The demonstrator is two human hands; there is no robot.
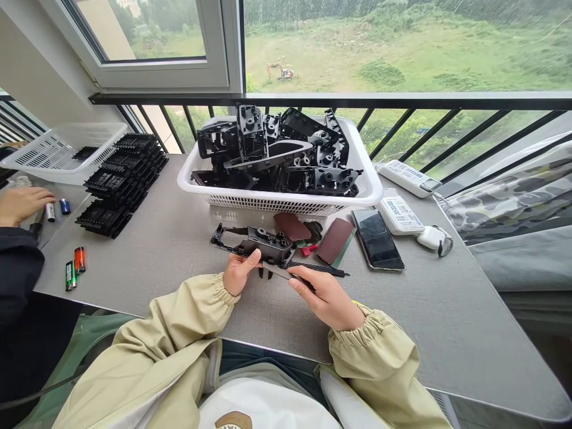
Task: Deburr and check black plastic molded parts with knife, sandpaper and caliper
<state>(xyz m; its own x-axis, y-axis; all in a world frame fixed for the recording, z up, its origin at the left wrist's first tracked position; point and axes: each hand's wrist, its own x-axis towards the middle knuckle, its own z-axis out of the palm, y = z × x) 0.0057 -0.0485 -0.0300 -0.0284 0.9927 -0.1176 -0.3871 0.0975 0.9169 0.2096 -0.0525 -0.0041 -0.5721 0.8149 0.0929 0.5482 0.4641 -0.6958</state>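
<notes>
A black plastic frame part [263, 246] is gripped at its near edge by my left hand [240, 271], the thumb on top. My right hand [328, 295] is closed round the dark handle of a knife [277, 271], whose grey blade lies along the part's near edge. Beyond the part a white basket [373, 179] holds several similar black parts [263, 158]. Brown-red sanding sheets [335, 240] and a small red piece [308, 250] lie on the table behind and to the right of the part.
A phone [378, 240], white boxes [400, 213] and a white case [431, 238] lie at the right. At left are stacked black trays [120, 179], a second white basket [58, 170], batteries [80, 260] and another person's hand [22, 204]. The table edge [286, 351] runs near me.
</notes>
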